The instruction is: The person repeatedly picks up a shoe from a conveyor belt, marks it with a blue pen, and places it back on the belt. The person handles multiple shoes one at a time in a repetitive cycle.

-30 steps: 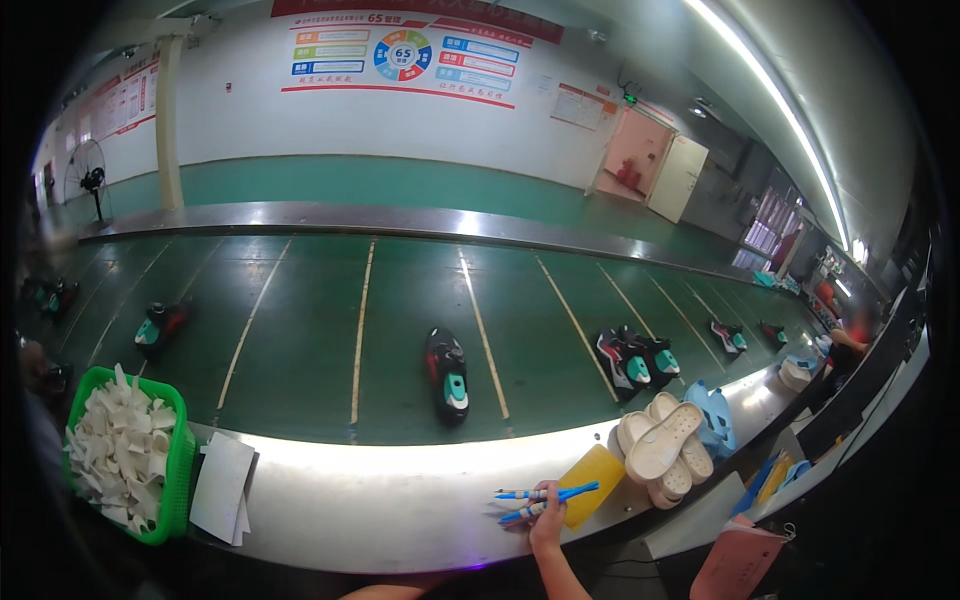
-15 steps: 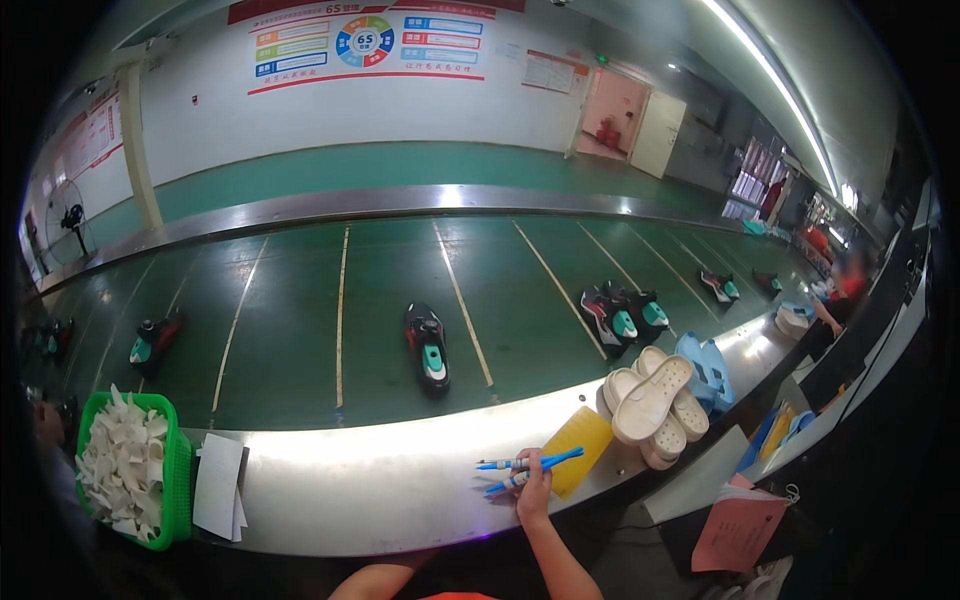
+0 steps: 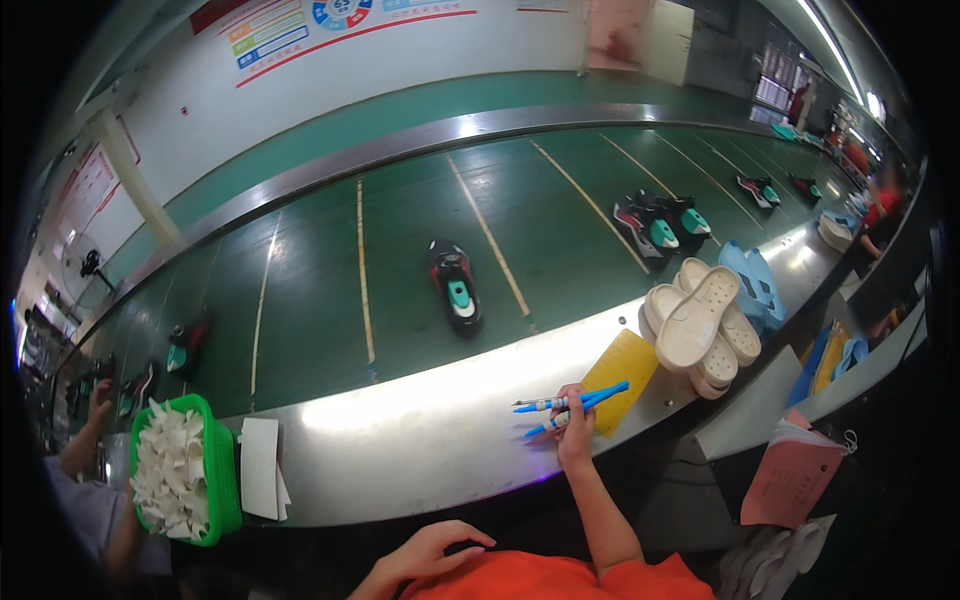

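My right hand (image 3: 576,430) is closed around blue pens (image 3: 607,392) with white bands, held above the metal ledge (image 3: 420,420). Their thin tips point left, and a blue end sticks out past my fingers on the right. Just beyond that hand lies a flat yellow sheet (image 3: 625,372). Close to my body, below the ledge's near edge, my left hand (image 3: 440,548) holds nothing; its fingers are stretched out and slightly bent. On the green conveyor belt (image 3: 400,270) ahead, a black shoe (image 3: 455,288) with red and teal parts lies by itself.
A green basket (image 3: 222,470) of white pieces stands left, beside white cards (image 3: 260,468). Cream clogs (image 3: 700,320) and blue clogs (image 3: 752,285) sit right. More shoes (image 3: 660,225) lie on the belt. A co-worker's hand (image 3: 100,402) shows far left; a pink booklet (image 3: 793,470) hangs right.
My view has tilted down and turned left, so the scene sits higher and further right. My left hand and a co-worker's arm now show. The pens stay in my right hand.
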Demonstrator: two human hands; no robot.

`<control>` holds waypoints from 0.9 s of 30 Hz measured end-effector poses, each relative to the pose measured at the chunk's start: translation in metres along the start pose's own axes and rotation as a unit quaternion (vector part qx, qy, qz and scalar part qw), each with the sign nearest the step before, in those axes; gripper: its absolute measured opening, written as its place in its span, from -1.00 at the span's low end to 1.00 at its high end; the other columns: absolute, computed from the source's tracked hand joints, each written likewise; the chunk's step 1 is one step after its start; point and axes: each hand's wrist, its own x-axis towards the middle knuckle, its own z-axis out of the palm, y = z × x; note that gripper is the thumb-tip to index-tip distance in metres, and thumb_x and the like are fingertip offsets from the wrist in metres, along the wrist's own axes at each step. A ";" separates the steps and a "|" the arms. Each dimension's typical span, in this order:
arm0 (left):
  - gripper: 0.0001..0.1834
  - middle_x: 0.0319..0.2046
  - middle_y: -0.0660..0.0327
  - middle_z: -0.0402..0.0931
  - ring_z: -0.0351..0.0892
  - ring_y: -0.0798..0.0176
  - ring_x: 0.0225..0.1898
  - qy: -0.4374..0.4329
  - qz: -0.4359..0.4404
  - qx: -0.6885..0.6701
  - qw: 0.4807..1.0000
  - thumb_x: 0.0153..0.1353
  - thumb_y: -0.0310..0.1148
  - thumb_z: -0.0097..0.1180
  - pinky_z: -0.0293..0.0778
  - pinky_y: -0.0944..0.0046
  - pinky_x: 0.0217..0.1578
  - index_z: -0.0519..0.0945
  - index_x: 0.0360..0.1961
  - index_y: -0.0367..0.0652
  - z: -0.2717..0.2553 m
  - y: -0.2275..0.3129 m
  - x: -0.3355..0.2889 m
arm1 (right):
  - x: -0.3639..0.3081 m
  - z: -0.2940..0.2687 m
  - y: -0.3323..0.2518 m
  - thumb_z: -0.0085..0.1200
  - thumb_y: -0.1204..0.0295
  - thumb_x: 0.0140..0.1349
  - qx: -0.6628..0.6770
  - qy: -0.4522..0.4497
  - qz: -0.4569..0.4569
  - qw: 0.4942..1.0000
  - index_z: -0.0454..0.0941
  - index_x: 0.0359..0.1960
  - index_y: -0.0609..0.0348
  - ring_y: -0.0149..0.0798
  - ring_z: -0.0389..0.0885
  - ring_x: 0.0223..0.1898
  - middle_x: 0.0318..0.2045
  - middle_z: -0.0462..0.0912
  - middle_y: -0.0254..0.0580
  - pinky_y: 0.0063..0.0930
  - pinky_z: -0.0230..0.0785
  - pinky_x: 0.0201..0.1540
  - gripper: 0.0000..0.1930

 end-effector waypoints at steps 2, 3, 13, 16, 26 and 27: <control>-0.80 -0.20 0.17 0.55 0.51 0.17 -0.11 0.049 0.110 -0.012 0.993 0.10 -0.46 0.11 0.41 0.24 -0.08 0.57 -0.21 -0.19 -0.017 0.033 -0.005 | -0.001 0.005 -0.001 -0.09 0.27 0.24 0.005 -0.009 0.023 1.000 0.35 -0.41 0.03 -0.60 0.21 -0.76 -0.68 0.33 -0.41 -0.75 0.01 -0.77 -0.85; -0.81 -0.20 0.19 0.55 0.51 0.15 -0.10 0.074 0.178 -0.009 0.981 0.09 -0.46 0.11 0.42 0.22 -0.09 0.56 -0.22 -0.18 -0.026 0.047 -0.004 | 0.001 0.005 0.000 -0.08 0.27 0.23 0.006 0.000 0.017 1.000 0.35 -0.41 0.02 -0.60 0.22 -0.75 -0.67 0.33 -0.42 -0.76 0.03 -0.76 -0.85; -0.72 -0.19 0.12 0.48 0.53 0.11 -0.13 0.256 0.567 0.139 0.770 0.05 -0.46 0.15 0.39 0.10 -0.07 0.50 -0.17 -0.01 -0.035 0.164 0.022 | 0.002 0.005 0.001 -0.06 0.22 0.21 -0.006 0.040 0.014 0.999 0.39 -0.33 -0.02 -0.60 0.24 -0.68 -0.65 0.28 -0.46 -0.74 0.01 -0.76 -0.85; -0.75 -0.16 0.11 0.47 0.53 0.09 -0.12 0.293 0.611 0.215 0.703 0.01 -0.44 0.18 0.40 0.12 -0.09 0.51 -0.23 -0.04 -0.053 0.168 0.026 | 0.002 -0.001 0.001 -0.04 0.24 0.19 -0.016 0.031 0.008 0.999 0.41 -0.29 -0.02 -0.60 0.25 -0.63 -0.58 0.31 -0.44 -0.76 0.03 -0.73 -0.84; -0.76 -0.33 0.19 0.46 0.49 0.12 -0.28 0.578 0.183 0.342 0.718 -0.07 -0.55 0.15 0.42 0.24 -0.30 0.51 -0.30 -0.11 -0.157 -0.052 0.090 | 0.003 -0.001 0.013 -0.07 0.21 0.19 -0.018 0.067 0.018 0.997 0.39 -0.22 0.00 -0.57 0.29 -0.57 -0.54 0.27 -0.42 -0.73 0.21 -0.71 -0.78; -0.75 -0.34 0.19 0.45 0.47 0.11 -0.28 0.600 0.081 0.313 0.732 -0.06 -0.55 0.15 0.41 0.22 -0.27 0.51 -0.30 -0.12 -0.160 -0.077 0.090 | 0.000 0.006 0.006 -0.08 0.22 0.21 -0.035 0.088 0.009 0.995 0.38 -0.24 -0.01 -0.60 0.27 -0.53 -0.55 0.27 -0.45 -0.76 0.17 -0.70 -0.82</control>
